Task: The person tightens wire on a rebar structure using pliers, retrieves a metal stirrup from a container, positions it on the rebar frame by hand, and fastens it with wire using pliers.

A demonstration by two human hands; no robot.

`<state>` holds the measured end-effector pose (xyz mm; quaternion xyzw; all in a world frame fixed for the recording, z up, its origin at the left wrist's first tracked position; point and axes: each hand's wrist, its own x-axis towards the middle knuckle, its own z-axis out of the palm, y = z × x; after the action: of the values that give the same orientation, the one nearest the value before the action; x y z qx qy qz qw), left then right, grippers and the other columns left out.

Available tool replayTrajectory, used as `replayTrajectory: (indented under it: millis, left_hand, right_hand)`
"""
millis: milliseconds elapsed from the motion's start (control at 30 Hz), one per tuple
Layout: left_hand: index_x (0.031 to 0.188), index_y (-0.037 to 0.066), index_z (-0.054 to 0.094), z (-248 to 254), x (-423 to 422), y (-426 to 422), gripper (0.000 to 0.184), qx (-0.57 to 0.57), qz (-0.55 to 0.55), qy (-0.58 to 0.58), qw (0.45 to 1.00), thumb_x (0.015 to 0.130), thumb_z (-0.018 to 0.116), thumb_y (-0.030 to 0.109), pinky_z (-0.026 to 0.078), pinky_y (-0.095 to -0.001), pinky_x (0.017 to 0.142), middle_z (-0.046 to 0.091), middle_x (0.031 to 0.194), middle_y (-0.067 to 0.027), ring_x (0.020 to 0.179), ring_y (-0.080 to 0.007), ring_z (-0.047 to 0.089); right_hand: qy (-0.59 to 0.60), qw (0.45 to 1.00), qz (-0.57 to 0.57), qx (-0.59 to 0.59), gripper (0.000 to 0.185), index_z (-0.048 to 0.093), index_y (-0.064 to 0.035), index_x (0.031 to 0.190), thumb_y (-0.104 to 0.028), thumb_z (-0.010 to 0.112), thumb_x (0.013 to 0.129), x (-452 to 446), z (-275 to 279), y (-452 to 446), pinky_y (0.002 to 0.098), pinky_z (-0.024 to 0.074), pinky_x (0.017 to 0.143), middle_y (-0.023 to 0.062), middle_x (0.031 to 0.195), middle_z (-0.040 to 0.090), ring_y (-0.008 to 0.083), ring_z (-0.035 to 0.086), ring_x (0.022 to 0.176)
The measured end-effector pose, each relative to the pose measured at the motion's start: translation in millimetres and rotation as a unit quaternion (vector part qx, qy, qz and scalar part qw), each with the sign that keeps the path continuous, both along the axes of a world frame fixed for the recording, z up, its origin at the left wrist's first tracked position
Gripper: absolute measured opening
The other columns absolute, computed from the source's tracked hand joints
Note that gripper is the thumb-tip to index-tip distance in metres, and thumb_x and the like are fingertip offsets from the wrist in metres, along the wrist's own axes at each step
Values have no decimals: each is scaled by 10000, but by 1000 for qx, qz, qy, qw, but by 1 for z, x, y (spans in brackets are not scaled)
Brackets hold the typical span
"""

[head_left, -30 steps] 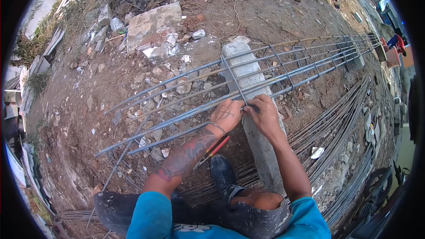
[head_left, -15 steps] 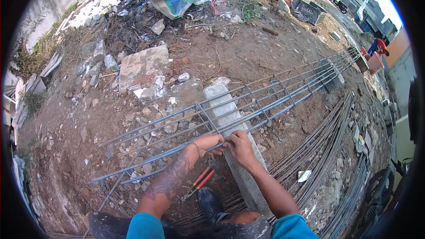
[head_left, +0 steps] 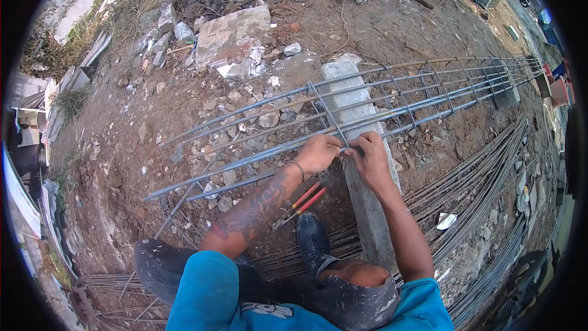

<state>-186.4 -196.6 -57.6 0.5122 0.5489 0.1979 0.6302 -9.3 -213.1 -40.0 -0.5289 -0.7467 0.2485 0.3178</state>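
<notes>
A long rebar cage of steel bars and square stirrups lies across a concrete post [head_left: 343, 72]. At the lower corner of its end stirrup [head_left: 328, 114], both hands meet with the fingertips close together. My left hand [head_left: 320, 154] comes from the left, thumb and fingers closed in a pinch beside the lower bars. My right hand [head_left: 371, 158] is closed in a pinch at the same corner from the right. What lies between the fingertips is too small to make out. Red-handled pliers [head_left: 312, 201] lie on the soil below my left hand.
My dark shoe [head_left: 311, 239] rests beside the pliers. Loose steel rods [head_left: 468, 175] are piled on the right. A broken concrete slab [head_left: 233, 32] and rubble lie beyond the cage, and a second block [head_left: 503, 89] supports its far end.
The camera view has tilted down and swung left, so the scene sits farther right. Both hands stay at the same stirrup corner, with the fingers slightly shifted.
</notes>
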Motion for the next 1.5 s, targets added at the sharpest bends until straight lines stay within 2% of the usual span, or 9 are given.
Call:
replayTrajectory:
  millis: [433, 533, 633, 700, 800, 933, 1033, 1100, 1500]
  left_hand:
    - [1083, -74, 638, 7, -3, 8, 273, -102, 21, -111, 988, 910, 540, 112, 467, -264, 814, 668, 1004, -98, 895, -141, 607]
    - [1098, -47, 638, -1, -6, 7, 269, -75, 2, -130, 989, 905, 540, 113, 463, -271, 819, 664, 1041, -83, 916, -141, 603]
    - [1060, -22, 660, 1, -4, 2, 246, 17, -25, -27, 999, 889, 559, 123, 477, -293, 780, 689, 969, -88, 860, -138, 616]
    - [999, -22, 675, 22, 3, -6, 231, 126, -6, 133, 983, 878, 578, 150, 492, -322, 708, 702, 870, -112, 786, -145, 641]
    - [953, -34, 680, 21, 9, -20, 213, 243, 57, 151, 956, 859, 599, 139, 505, -332, 661, 695, 798, -148, 732, -143, 658]
    - [961, -26, 682, 12, 18, -24, 194, 208, 122, 114, 964, 837, 619, 109, 515, -324, 670, 696, 824, -159, 734, -178, 679]
    - [964, -2, 690, 12, 16, -27, 181, 253, 126, 80, 956, 810, 625, 68, 522, -320, 686, 686, 835, -147, 735, -228, 680]
    - [960, 10, 693, 21, 14, -27, 181, 317, 73, 130, 937, 808, 606, 55, 520, -340, 706, 678, 860, -131, 776, -289, 669]
    - [981, 2, 678, 22, 13, -17, 203, 294, 22, 109, 949, 798, 592, 20, 506, -362, 765, 660, 944, -142, 866, -317, 646]
  right_hand:
    - [-3, 1000, 11, 2, 199, 674, -20, 906, -41, 730, 716, 2, -4, 0, 394, 450, 794, 139, 924, 565, 323, 535, 912]
    - [10, 1000, -2, -6, 200, 674, -20, 904, -36, 731, 713, 1, -2, 0, 392, 450, 791, 138, 922, 563, 322, 534, 904]
    - [2, 1000, -6, 26, 207, 672, -16, 906, -32, 732, 708, 0, -5, -2, 389, 450, 788, 134, 921, 562, 318, 534, 898]
    - [-4, 999, -5, 39, 220, 673, -14, 912, -44, 739, 705, 0, -6, -2, 388, 450, 785, 132, 919, 561, 312, 534, 892]
    - [2, 998, -6, 55, 255, 676, -15, 926, -44, 756, 685, 1, -13, -4, 384, 451, 790, 131, 933, 565, 311, 536, 900]
    - [11, 998, 3, 56, 294, 680, -19, 938, -39, 775, 661, 1, -11, -9, 379, 453, 796, 129, 954, 570, 311, 538, 916]
    - [12, 998, -28, 61, 322, 681, -21, 949, -26, 780, 643, -3, -17, -12, 375, 454, 801, 125, 971, 573, 311, 540, 932]
    - [3, 997, -35, 67, 331, 680, -23, 956, -20, 775, 639, -5, -17, -10, 381, 454, 796, 121, 977, 573, 308, 538, 927]
    - [-49, 992, -73, 95, 267, 665, -28, 943, -18, 718, 681, -16, -17, -16, 394, 455, 789, 115, 992, 578, 312, 536, 919]
